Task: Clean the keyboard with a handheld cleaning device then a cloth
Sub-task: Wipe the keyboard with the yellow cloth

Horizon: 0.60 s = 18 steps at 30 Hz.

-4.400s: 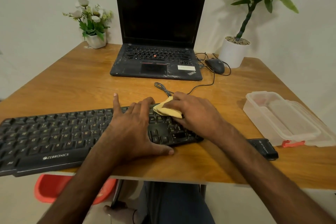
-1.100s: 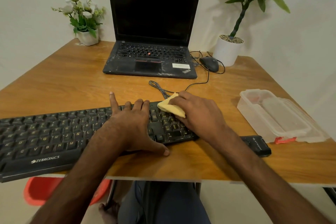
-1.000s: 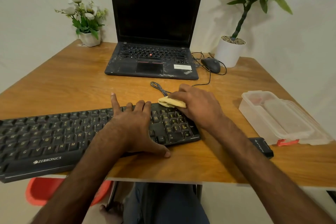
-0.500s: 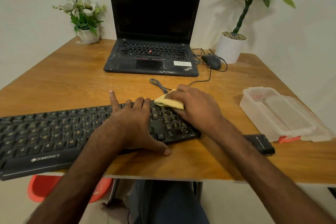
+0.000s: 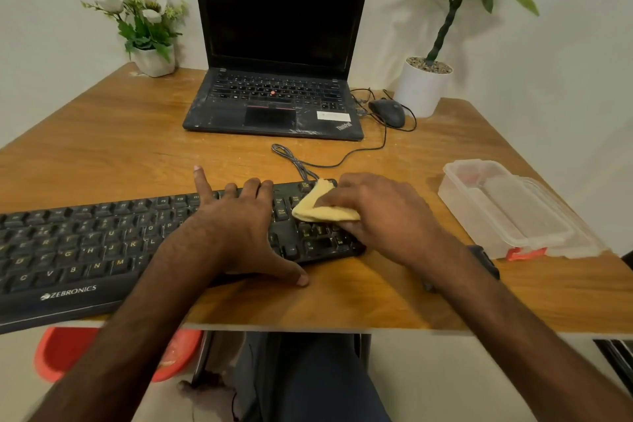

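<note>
A black Zebronics keyboard (image 5: 85, 243) lies along the near edge of the wooden table (image 5: 120, 147), its left end running out of view. My left hand (image 5: 236, 229) presses flat on the keys right of centre, fingers spread, thumb on the table in front. My right hand (image 5: 380, 216) holds a folded yellow cloth (image 5: 322, 209) against the number pad at the keyboard's right end. A small black handheld device (image 5: 486, 260) lies on the table behind my right wrist, mostly hidden by the forearm.
An open black laptop (image 5: 274, 103) stands at the back, with a wired mouse (image 5: 388, 111) and its cable beside it. A clear plastic container (image 5: 507, 212) sits at the right. A flower pot (image 5: 150, 58) and a potted plant (image 5: 423, 86) stand in the back corners.
My right hand has slid the cloth back and forth over the number pad, now a little nearer to me than half a second ago. My left hand has stayed put on the keys.
</note>
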{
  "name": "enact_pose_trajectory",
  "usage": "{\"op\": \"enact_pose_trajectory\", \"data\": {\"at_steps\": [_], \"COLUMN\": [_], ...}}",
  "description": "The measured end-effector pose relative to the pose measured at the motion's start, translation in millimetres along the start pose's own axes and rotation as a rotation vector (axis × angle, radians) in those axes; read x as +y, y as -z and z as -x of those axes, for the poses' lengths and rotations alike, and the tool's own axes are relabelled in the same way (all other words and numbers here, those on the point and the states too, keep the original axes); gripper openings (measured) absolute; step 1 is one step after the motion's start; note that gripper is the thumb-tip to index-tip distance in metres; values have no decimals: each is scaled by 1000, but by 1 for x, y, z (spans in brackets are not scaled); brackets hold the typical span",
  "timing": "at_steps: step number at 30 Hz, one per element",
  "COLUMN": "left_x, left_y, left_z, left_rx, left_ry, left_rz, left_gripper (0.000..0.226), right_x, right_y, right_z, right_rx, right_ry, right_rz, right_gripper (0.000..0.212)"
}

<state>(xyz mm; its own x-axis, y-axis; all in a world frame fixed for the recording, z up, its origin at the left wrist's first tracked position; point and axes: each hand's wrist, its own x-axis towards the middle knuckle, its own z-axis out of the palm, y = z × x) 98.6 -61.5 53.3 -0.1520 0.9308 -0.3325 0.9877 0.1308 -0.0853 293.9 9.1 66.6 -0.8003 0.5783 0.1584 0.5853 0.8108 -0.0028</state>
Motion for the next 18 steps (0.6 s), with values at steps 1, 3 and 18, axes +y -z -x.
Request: {"op": "enact_pose_trajectory", "data": {"at_steps": [1,3,18], "left_x": [0,0,0], "left_y": [0,0,-1], "left_z": [1,3,2], "left_rx": [0,5,13], "left_ry": [-2,-5,-2], "left_rz": [4,7,1], "left_gripper": [151,151,149], "right_x": [3,6,-2], "right_y": [-2,-6,-6], "right_z": [-3,-6,-1], "right_rx": [42,101,-7], "right_ry": [-37,-98,48], "right_rz": [44,54,-52], "right_gripper": [38,36,38]}}
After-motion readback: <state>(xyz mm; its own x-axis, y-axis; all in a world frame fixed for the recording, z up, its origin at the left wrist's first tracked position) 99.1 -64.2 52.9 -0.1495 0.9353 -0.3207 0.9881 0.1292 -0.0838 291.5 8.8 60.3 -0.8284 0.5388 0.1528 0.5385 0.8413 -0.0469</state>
